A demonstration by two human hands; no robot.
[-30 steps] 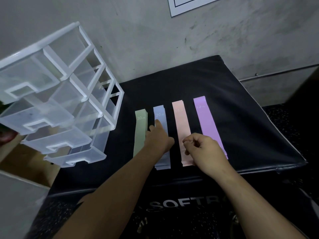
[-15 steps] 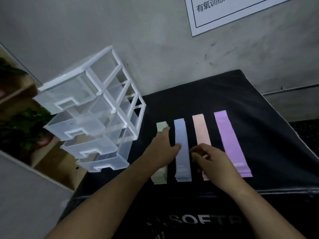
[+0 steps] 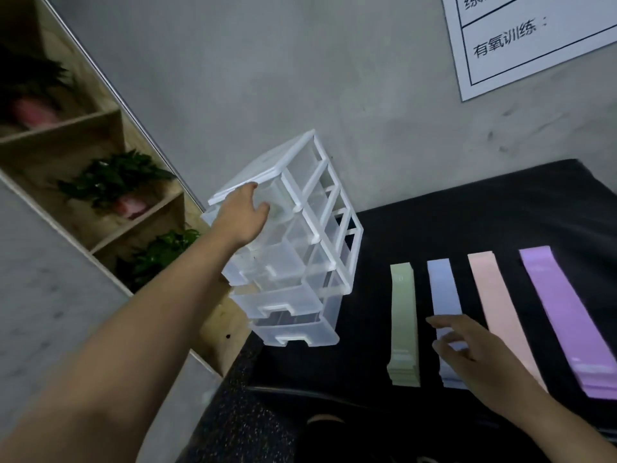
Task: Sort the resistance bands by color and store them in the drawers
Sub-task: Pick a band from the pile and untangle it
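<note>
Four flat stacks of resistance bands lie side by side on the black padded box [image 3: 467, 212]: green [image 3: 404, 315], blue [image 3: 442, 285], peach [image 3: 494, 295] and purple [image 3: 561, 305]. A clear plastic drawer unit [image 3: 320, 248] with a white frame stands at the box's left edge, its drawers pushed in. My left hand [image 3: 242, 215] reaches out to the front of the top drawer, with the thumb spread and the fingertips at the lid's edge. My right hand [image 3: 474, 352] is over the near end of the blue stack with its fingers spread and holds nothing.
A wooden shelf [image 3: 110, 182] with potted plants runs along the left. A grey wall stands behind, with a printed sheet [image 3: 534, 38] at the upper right. The box's front edge is just below the bands.
My left hand left the green stack and went up and left to the top drawer. My right hand uncurled its fingers by the blue stack. The view swung left.
</note>
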